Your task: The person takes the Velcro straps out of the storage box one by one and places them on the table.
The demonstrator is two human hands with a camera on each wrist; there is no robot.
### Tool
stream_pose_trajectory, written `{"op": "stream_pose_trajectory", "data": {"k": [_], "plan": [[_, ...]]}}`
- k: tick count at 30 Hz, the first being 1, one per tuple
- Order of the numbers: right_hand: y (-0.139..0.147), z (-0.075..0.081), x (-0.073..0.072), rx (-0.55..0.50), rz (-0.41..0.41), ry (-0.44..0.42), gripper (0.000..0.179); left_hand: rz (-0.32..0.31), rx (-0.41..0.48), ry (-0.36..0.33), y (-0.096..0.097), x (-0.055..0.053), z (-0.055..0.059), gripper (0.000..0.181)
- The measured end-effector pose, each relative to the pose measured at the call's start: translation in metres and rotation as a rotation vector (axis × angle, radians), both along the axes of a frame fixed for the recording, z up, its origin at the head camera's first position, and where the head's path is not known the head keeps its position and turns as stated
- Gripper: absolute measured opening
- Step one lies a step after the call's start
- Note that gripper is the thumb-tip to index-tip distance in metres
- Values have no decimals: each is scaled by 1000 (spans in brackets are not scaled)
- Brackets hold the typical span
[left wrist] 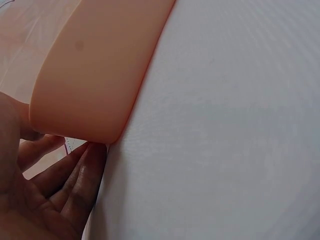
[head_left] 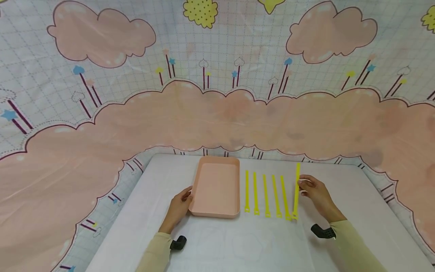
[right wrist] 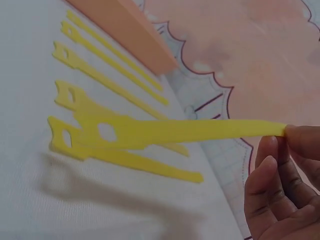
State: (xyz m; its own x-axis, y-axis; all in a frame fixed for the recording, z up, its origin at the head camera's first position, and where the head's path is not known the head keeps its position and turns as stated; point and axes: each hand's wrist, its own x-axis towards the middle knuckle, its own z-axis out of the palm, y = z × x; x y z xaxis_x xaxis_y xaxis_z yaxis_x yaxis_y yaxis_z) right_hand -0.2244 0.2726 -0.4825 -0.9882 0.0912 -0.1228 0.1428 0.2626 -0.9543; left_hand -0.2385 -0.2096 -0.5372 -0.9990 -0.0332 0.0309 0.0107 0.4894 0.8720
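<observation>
My left hand (head_left: 178, 208) is at the left side of a shallow peach tray (head_left: 217, 187), holding it near its front corner. The left wrist view shows the thumb by the rim and the fingertips against the tray's lower wall (left wrist: 85, 95). My right hand (head_left: 318, 196) pinches a yellow hook-and-loop cable tie (head_left: 296, 198) between thumb and fingers at its plain end. In the right wrist view that tie (right wrist: 200, 131) is raised, its slotted head over the ties beneath. Several more yellow cable ties (head_left: 266, 196) lie in a row between the tray and my right hand.
A white table (head_left: 238, 245) carries everything. Behind it hangs a cloth (head_left: 217, 121) printed with clouds and stars. Black wrist bands (head_left: 323, 231) sit by both sleeves. The ties' slotted heads face the near edge.
</observation>
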Motion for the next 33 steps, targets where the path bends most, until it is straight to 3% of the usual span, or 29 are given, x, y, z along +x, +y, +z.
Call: {"op": "stream_pose_trajectory", "data": {"k": [9, 22, 33], "plan": [[7, -8, -7, 20, -14, -70, 50, -5, -21, -8, -1, 0, 0, 42], [16, -27, -22, 89, 42, -164, 48, -1, -16, -5, 2, 1, 3, 42], [20, -43, -34, 128, 47, -195, 45, 9, -17, -16, 3, 1, 5, 42]]}}
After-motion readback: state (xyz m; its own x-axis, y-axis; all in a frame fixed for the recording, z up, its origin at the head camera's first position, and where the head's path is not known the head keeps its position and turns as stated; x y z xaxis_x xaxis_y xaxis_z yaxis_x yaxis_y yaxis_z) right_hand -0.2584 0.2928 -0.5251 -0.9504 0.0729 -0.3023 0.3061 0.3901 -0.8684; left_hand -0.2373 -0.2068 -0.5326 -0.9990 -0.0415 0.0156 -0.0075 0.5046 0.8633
